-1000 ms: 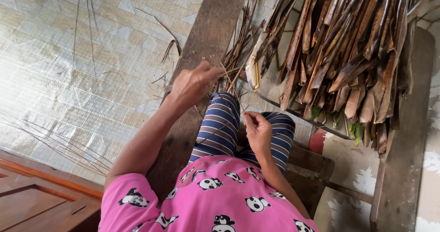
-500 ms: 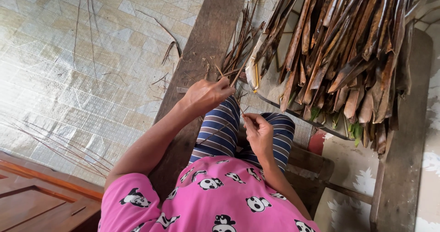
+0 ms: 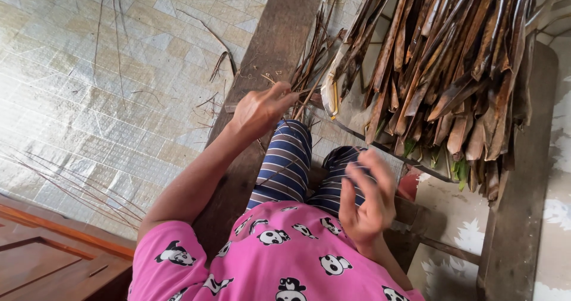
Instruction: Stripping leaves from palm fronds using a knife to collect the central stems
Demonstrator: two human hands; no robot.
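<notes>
My left hand [image 3: 260, 108] reaches out over a dark wooden plank [image 3: 279, 33], its fingers pinched on a thin brown stick from a loose bunch of thin sticks [image 3: 315, 69]. A thin strand runs from that hand down across my striped trouser leg [image 3: 282, 164]. Above my lap my right hand [image 3: 366, 198] is raised, blurred, with fingers apart and nothing seen in it. A large pile of dry brown leaf strips [image 3: 452, 69] lies just beyond my knees.
A woven mat [image 3: 89, 99] covers the floor on the left, with several long thin sticks [image 3: 71, 188] lying on it. A reddish wooden panel [image 3: 35, 259] sits at the lower left. A wooden beam [image 3: 517, 206] runs along the right.
My left hand has shifted toward the bunch of thin sticks. My right hand has lifted off my knee and drawn back toward my body, its fingers now spread.
</notes>
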